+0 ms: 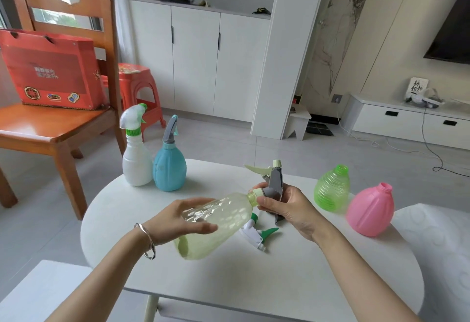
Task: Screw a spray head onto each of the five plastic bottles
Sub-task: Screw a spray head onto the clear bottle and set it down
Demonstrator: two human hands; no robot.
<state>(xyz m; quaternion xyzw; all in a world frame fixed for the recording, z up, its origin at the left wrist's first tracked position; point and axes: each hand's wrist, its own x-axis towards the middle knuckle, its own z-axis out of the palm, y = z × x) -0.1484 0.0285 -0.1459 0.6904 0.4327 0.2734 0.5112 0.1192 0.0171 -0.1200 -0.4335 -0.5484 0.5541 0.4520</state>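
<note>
While left hand (178, 217) wraps fingers around pale yellow bottle (216, 222), bottle tilted on side above white desk (229, 283), neck pointing right. Right hand (284, 207) fingers clamped on grey spray head (276, 184), its collar at bottle neck. White-green spray head (256, 234) lying loose on desk beneath bottle neck. White bottle (134, 164) and blue bottle (169, 169), both with heads on, upright at far left, touching. Green bottle (330, 189) and pink bottle (370, 211), necks bare, at right.
</note>
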